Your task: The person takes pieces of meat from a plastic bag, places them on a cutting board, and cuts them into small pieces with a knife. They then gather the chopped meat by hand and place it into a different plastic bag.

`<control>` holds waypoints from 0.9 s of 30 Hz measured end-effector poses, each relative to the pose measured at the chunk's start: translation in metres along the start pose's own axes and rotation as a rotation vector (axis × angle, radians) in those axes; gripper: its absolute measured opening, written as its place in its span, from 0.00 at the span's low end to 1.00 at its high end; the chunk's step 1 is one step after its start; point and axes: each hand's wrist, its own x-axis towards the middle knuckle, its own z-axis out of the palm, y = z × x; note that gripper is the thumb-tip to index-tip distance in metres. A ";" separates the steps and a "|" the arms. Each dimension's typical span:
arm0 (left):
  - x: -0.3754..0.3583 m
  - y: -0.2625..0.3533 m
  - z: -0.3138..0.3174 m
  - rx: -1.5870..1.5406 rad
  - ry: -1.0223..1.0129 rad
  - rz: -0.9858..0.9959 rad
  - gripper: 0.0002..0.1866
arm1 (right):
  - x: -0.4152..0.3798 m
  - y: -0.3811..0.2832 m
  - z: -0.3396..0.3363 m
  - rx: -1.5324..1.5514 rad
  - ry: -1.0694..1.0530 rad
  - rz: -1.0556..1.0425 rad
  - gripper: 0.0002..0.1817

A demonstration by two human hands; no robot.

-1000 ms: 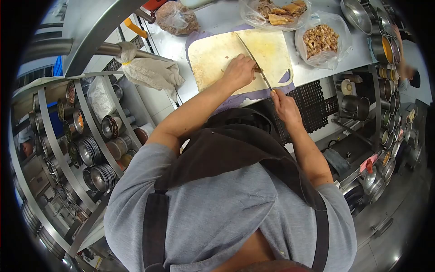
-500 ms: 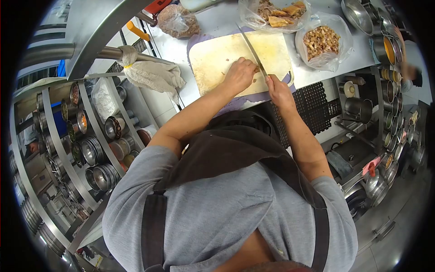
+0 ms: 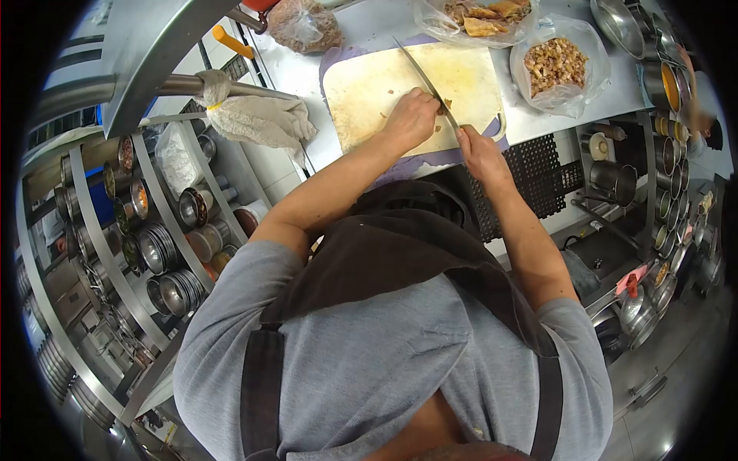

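My right hand (image 3: 482, 156) is wrapped round the handle of a long knife (image 3: 421, 73), whose blade slants up and left over a pale cutting board (image 3: 361, 88). Against the left side of the blade, my left hand (image 3: 413, 119) rests on the board with its fingers curled; what lies under them is hidden. Small brown bits (image 3: 448, 103) are scattered on the board near the blade. A purple cloth (image 3: 332, 58) lies beneath the board.
Behind the board sits a bag of large brown pieces (image 3: 486, 23). A bag of diced pieces (image 3: 555, 64) is to its right, a tied bag (image 3: 304, 29) at the back left. A beige towel (image 3: 257, 119) hangs from a rail; metal bowls (image 3: 179, 292) fill the left shelves.
The view has shifted slightly. The knife has moved a little right, away from my left fingers, and a small brown piece now shows to the right of the blade.
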 end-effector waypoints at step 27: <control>0.000 0.004 -0.014 0.009 0.003 -0.029 0.04 | 0.014 -0.008 0.012 -0.019 0.067 0.008 0.20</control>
